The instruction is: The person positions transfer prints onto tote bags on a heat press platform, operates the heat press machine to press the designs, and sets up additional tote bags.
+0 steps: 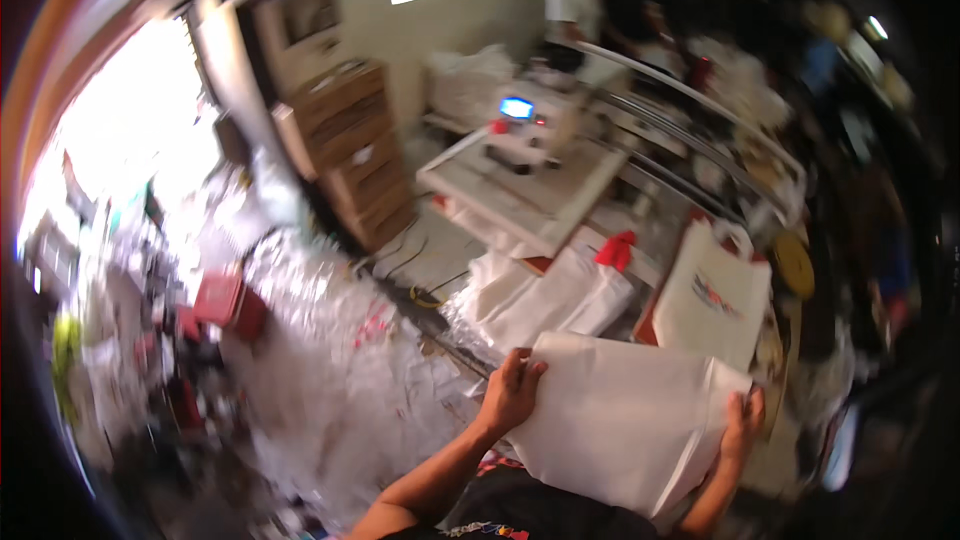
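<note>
A plain white fabric bag (620,410) is stretched out in front of my body, its upper edge away from me. My left hand (513,392) grips its upper left corner, thumb and fingers closed on the cloth. At the upper right corner, my right hand (741,424) pinches the other side. Just beyond lies a white tote bag (712,292) with a small coloured print and a handle, resting on a reddish-brown board. Left of that tote, more white fabric bags (545,305) lie in a loose pile with a red cloth piece (615,252) on them.
A machine with a lit blue screen (517,108) stands on a pale tabletop (460,177). Brown cartons (350,155) are stacked left of it. Crumpled clear plastic (330,380) covers the left floor around a red container (228,302). A person (574,15) stands at the back.
</note>
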Available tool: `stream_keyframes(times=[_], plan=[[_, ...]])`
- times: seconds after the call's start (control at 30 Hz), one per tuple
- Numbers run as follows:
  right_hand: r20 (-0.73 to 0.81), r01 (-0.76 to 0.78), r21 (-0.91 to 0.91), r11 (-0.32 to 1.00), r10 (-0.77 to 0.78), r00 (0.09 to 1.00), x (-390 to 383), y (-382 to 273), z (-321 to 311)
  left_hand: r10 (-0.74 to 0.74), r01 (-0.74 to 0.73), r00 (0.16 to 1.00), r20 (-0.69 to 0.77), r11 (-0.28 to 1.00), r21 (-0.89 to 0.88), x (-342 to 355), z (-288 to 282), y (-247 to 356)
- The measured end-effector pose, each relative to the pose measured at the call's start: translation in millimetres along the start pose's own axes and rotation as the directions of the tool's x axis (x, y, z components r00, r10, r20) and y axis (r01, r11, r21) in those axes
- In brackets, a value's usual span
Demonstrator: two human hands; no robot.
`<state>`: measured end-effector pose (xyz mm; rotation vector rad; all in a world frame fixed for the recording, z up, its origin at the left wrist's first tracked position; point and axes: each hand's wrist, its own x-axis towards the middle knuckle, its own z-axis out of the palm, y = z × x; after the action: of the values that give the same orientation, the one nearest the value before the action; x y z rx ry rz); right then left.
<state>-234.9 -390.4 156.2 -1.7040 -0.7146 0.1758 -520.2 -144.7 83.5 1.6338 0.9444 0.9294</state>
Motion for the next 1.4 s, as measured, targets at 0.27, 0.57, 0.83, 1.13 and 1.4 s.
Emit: stream_keyframes(times=[0.27,0.57,0.83,1.13,1.4], plan=[[-0.292,-0.064,0.147,0.987,0.105,0.951,8.2,-35.8,-73.3,0.302,-0.262,0.899,0.318,0.951,-0.163,62.2,76.0,118.1],[-0.522,0.028,0.093,0.995,0.024,0.853,193.8,23.8,-159.1,0.627,-0.62,0.765,0.143,0.779,-0.097,213.4,262.7,155.2],[-0.233,-0.162,-0.489,0.857,0.051,0.971,329.1,178.4,-162.9,0.56,-0.61,0.772,0.303,0.516,0.602,288.1,427.0,65.7],[-0.209,-0.178,-0.677,0.714,0.046,0.977,274.8,319.7,-100.8,0.132,-0.48,0.843,0.521,0.62,0.621,253.8,446.9,-70.5],[-0.101,0.024,-0.795,0.606,-0.172,0.98,286.2,340.0,-101.6,0.135,-0.472,0.852,0.505,0.615,0.632,273.2,455.5,-58.9]])
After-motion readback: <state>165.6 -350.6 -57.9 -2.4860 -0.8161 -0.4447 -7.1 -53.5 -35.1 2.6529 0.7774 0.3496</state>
